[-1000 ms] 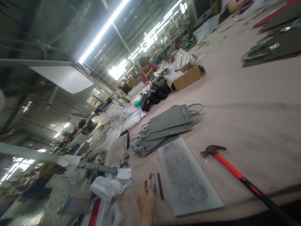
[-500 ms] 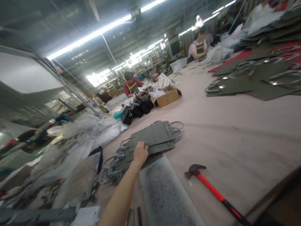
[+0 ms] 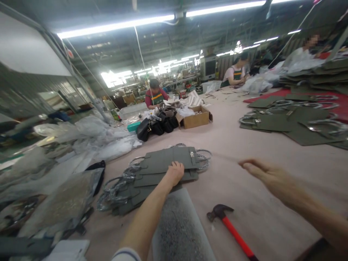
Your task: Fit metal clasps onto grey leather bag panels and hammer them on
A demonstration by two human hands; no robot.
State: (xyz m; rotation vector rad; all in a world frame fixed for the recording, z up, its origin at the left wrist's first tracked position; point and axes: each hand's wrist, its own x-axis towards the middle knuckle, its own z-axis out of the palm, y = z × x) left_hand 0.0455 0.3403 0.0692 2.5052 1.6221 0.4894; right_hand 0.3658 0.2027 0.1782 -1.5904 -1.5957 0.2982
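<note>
My left hand (image 3: pixel 176 172) rests over the near edge of the top grey-green bag panel (image 3: pixel 160 159), fingers bent onto it; the thumb side is partly hidden. That panel has a metal clasp and plastic-wrapped handles (image 3: pixel 203 159) and lies on several similar ones, fanned out to the left. My right hand (image 3: pixel 261 175), slightly blurred, hangs above the table to the right, fingers stretched out, with nothing visible in it. A claw hammer (image 3: pixel 228 224) with a red handle lies between my forearms. Nearer me, left of the hammer, is a worn grey slab (image 3: pixel 182 224).
Black bags (image 3: pixel 156 127) and a cardboard box (image 3: pixel 198 117) stand at the far side. More grey-green panels (image 3: pixel 304 123) lie at right, partly on red cloth. Plastic bags (image 3: pixel 89 141) pile up at left. Co-workers (image 3: pixel 156 96) sit beyond the table.
My right hand has come into view from the right. My left hand has shifted right along the top panel's edge. The view has tilted, and the hammer lies as before.
</note>
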